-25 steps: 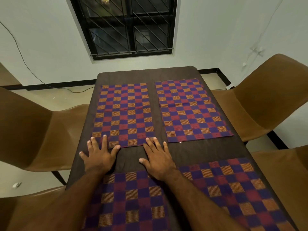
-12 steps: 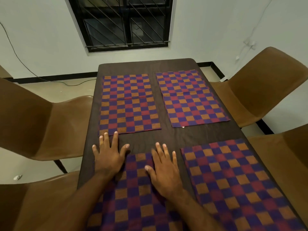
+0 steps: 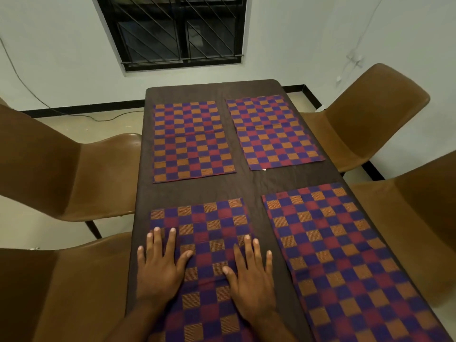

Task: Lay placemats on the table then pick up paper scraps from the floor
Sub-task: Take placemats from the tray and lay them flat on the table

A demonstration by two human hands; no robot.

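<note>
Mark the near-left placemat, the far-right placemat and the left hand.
near-left placemat point(image 3: 212, 218), head view, uncovered far half of the cloth.
far-right placemat point(image 3: 274, 134), head view, its middle.
left hand point(image 3: 159, 270), head view, back of the hand.

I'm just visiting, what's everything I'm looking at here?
table: one, dark brown, centre.
placemats: four, red, blue and orange checks, two-by-two on the table.
chairs: four, brown, two per side.
window: one, black, barred, far wall.
cable: one, dark, far floor, left.
white speck: one, at far right placemat's near edge.
left hand: flat, on near left placemat's left edge.
right hand: flat on the same placemat.
</note>
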